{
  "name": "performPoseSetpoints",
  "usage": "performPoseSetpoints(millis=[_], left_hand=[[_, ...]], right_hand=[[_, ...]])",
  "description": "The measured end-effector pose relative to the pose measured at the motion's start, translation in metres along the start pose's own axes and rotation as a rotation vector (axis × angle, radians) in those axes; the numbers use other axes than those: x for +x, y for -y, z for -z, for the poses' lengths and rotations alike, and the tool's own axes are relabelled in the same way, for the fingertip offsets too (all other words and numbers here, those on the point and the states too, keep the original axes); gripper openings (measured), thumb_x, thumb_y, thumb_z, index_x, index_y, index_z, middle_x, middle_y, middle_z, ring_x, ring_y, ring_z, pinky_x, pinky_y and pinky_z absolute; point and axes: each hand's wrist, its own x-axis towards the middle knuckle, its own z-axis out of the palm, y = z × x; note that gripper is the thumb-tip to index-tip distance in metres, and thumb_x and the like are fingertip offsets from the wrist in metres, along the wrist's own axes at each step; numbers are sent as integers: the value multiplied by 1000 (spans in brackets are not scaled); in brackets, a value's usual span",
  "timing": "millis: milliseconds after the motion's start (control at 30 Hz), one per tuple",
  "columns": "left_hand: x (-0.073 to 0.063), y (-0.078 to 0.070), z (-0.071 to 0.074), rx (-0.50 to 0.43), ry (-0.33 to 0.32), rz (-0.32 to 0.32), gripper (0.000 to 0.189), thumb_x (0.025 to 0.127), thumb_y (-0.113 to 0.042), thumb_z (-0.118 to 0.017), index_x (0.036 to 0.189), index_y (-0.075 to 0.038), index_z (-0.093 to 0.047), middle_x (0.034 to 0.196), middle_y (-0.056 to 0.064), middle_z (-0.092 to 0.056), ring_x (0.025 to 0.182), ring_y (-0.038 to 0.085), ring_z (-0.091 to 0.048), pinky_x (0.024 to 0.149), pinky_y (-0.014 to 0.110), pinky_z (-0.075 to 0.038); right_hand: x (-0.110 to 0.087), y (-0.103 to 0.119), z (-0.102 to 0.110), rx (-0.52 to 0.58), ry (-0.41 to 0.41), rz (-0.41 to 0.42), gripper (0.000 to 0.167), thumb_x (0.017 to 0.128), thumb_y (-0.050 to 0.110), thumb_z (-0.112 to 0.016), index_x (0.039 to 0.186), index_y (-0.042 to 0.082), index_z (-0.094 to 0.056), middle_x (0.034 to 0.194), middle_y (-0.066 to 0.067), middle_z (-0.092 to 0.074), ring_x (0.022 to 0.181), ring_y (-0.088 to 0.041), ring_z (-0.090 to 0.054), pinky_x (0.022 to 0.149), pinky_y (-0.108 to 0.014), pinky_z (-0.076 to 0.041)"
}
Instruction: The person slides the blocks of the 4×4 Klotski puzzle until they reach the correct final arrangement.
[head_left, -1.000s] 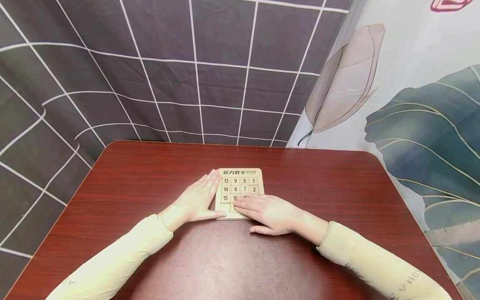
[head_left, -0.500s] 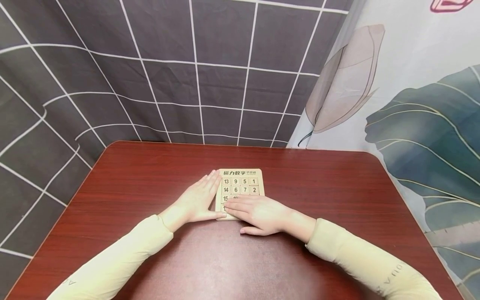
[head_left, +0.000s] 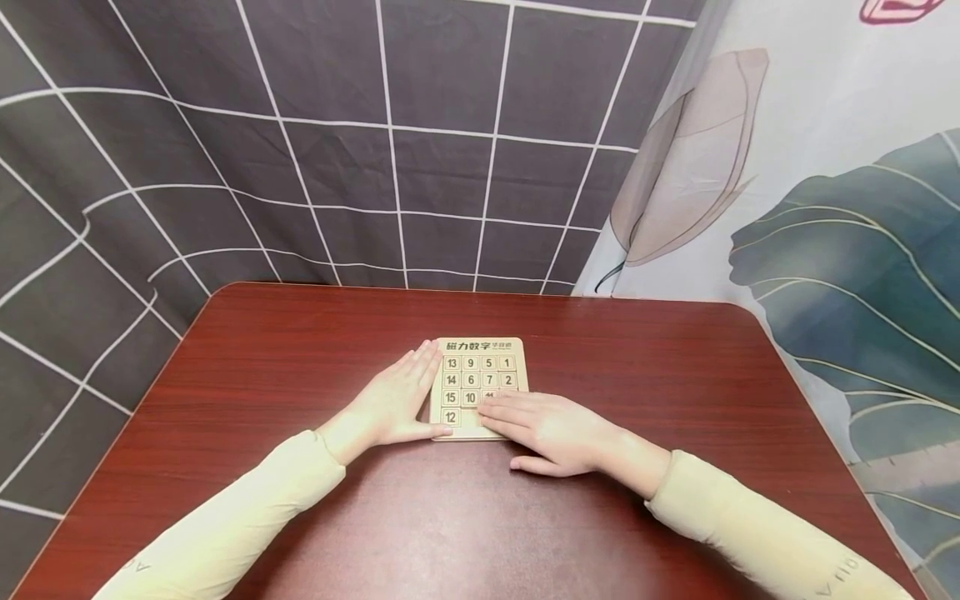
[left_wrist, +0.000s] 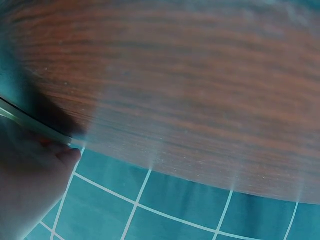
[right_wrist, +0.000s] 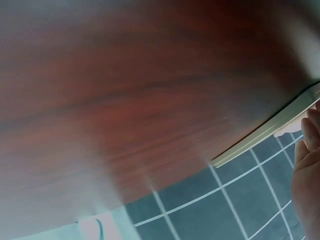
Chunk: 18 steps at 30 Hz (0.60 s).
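Observation:
A square wooden number slide puzzle lies flat on the table, with printed characters along its top border. Against its left side my left hand rests with straight fingers, the thumb stretched over the lower left corner. The 12 tile sits bottom left, with a bare slot to its right. My right hand lies palm down across the lower right, straight fingertips on the tiles by that slot, covering the ones beneath. In the right wrist view the puzzle's edge shows beside my fingers.
The table is dark red wood with rounded far corners. Behind it hangs a dark curtain with white grid lines. A pale curtain with leaf prints hangs at the right.
The 12 tile has slid left into the bottom left corner, and the bare slot now lies to its right. My right hand moved left with it, then back right. The left hand has stayed put.

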Motion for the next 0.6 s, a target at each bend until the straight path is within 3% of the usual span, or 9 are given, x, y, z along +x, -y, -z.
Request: performPoseSetpoints(millis=[267, 600], left_hand=[[1, 1, -2, 13, -8, -3, 116, 92, -73, -62, 163, 12, -26, 172, 28, -27, 163, 40, -25, 135, 47, -27], [-1, 1, -1, 10, -14, -7, 115, 92, -72, -62, 162, 13, -27, 172, 29, -27, 163, 40, -25, 134, 48, -28]], right_hand=[[-16, 0, -2, -6, 7, -20, 66, 102, 40, -66, 154, 1, -53, 158, -12, -57, 149, -24, -54, 124, -43, -45], [1, 3, -7, 12, -11, 0, 66, 101, 40, -68, 153, 1, -55, 158, -12, -58, 148, -24, -55, 123, -44, -47]])
